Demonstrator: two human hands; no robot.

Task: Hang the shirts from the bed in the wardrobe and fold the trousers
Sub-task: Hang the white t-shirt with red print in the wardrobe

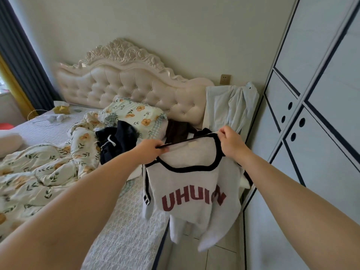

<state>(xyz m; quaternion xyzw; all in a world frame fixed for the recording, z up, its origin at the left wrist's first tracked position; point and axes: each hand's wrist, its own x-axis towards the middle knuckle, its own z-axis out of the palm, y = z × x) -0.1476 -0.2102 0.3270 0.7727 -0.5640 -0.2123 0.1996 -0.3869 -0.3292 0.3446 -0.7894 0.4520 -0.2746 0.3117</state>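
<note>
A white shirt (192, 193) with black trim and dark red letters hangs in the air over the bed's right edge. My left hand (150, 151) pinches the left side of its neckline and my right hand (231, 141) pinches the right side, holding the collar stretched open. Dark trousers with a white drawstring (115, 141) lie bunched on the bed (120, 230) just behind my left hand. A brown garment (177, 131) lies near the headboard, partly hidden by the shirt. The white wardrobe (311, 117) stands shut at the right.
A floral duvet (44, 172) and pillow (134, 112) cover the left of the bed. Pale clothing (231, 106) is draped by the headboard's right end. A narrow tiled gap (216, 256) separates bed and wardrobe. Dark curtains (21, 61) hang far left.
</note>
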